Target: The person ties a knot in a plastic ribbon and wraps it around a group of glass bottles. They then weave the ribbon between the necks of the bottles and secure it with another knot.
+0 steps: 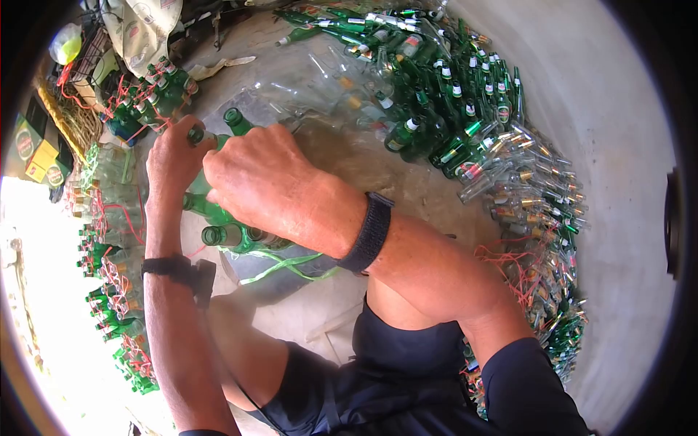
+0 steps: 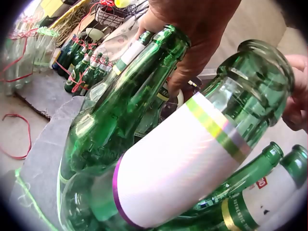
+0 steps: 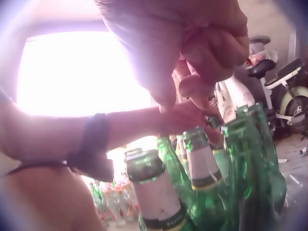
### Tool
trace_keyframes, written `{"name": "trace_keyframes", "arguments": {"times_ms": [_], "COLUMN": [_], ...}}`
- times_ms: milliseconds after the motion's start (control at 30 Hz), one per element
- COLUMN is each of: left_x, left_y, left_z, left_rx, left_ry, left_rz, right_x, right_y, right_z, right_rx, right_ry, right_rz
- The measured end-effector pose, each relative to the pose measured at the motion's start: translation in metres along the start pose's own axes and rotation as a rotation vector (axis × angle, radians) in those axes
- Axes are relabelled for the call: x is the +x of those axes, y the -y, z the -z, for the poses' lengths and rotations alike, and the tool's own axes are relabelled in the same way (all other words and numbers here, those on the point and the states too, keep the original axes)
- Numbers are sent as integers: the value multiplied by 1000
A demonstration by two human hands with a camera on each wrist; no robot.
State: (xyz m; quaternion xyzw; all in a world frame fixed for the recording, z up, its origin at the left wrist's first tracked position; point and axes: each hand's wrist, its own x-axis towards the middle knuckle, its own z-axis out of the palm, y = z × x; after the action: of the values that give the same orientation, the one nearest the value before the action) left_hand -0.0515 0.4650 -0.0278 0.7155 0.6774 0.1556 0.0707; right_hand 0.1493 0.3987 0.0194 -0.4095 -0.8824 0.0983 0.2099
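Note:
Green glass bottles point(image 1: 222, 236) stand upright in a tight cluster before the person, several with pale neck labels point(image 2: 173, 159). Light green twine point(image 1: 280, 267) lies at the cluster's base and runs up beside one bottle in the left wrist view. My left hand point(image 1: 174, 160) is at the far side of the cluster, its fingers curled round the neck of a green bottle point(image 1: 196, 135). Over the near bottles is my right hand point(image 1: 262, 174), fingers curled with thumb and fingertips close together; I cannot tell what is between them.
A large heap of green and clear bottles point(image 1: 465, 94) curves along the wall at right. Bottle bundles tied with red twine point(image 1: 116, 218) line the left side. Another green bundle point(image 1: 156, 94) stands behind the left hand. A two-wheeled vehicle point(image 3: 288, 86) shows at right in the right wrist view.

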Motion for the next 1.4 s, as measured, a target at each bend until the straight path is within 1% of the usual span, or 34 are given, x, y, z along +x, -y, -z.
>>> {"name": "trace_keyframes", "arguments": {"times_ms": [33, 100, 133, 167, 200, 233, 267, 300, 333, 367, 400, 433, 500, 533, 600, 633, 700, 733, 900, 1133, 1200, 1233, 1300, 1333, 1367, 1400], "left_x": [1, 1, 1, 0, -1, -1, -2, -3, -3, -3, -3, -3, -3, -3, -2, -1, -1, -1, -4, -4, -5, -5, -5, -5, -5, -5], "left_y": [0, 2, 2, 2, 3, 2, 2, 2, 2, 1, -1, -2, -2, -1, 0, 0, 1, 0, -1, -5, -6, -5, -6, -5, -4, -3], "left_z": [0, -2, -2, -1, 0, 0, 1, 1, 0, 1, 3, 3, 2, 2, 1, 0, 0, 0, -2, -1, 0, 0, -1, -1, -2, -3], "left_rx": [0, 2, -4, -10, -13, -12, -9, -7, -8, -9, -5, -2, 6, 10, 21, 27, 41, 69, 25, 7, -13, -16, 10, 2, 14, 24], "left_ry": [3, -2, 6, 14, 16, 12, 9, 7, 5, 4, 17, 29, 34, 27, 20, 24, 30, -3, -22, -4, 12, 14, 2, 5, -15, -35], "left_rz": [17, 11, 19, 30, 15, 19, 9, 1, -6, 4, 11, 18, 38, 23, 17, 16, 17, -12, -16, 37, 50, 52, 39, 36, 22, 6], "right_x": [-1, -4, -7, -11, -12, -17, -21, -27, -33, -42, -51, -64, -90, -102, -120, -129, -147, -150, -155, -167, -178, -182, -191, -200, -208, -218], "right_y": [-2, -9, -15, -28, -40, -57, -76, -95, -120, -143, -167, -191, -235, -255, -275, -286, -307, -308, -319, -332, -334, -334, -337, -344, -351, -362], "right_z": [4, 13, 26, 30, 38, 44, 50, 60, 61, 63, 59, 55, 39, 30, 18, 10, -12, -16, -37, -45, -44, -45, -46, -49, -53, -59], "right_rx": [-1, 78, 111, 127, 63, 158, 87, 105, 196, 200, 131, 40, 4, -61, -180, -211, -326, -355, -427, -448, -567, -569, -601, -547, -555, -520], "right_ry": [-3, -132, -150, -235, -200, -198, -181, -124, -102, -131, -159, -184, -162, -123, 18, 65, 68, 90, 228, 218, 137, 140, 287, 301, 305, 261], "right_rz": [-2, -36, -72, -74, -152, -207, -249, -314, -412, -454, -497, -496, -656, -696, -815, -827, -796, -815, -833, -879, -742, -742, -873, -877, -885, -863]}}
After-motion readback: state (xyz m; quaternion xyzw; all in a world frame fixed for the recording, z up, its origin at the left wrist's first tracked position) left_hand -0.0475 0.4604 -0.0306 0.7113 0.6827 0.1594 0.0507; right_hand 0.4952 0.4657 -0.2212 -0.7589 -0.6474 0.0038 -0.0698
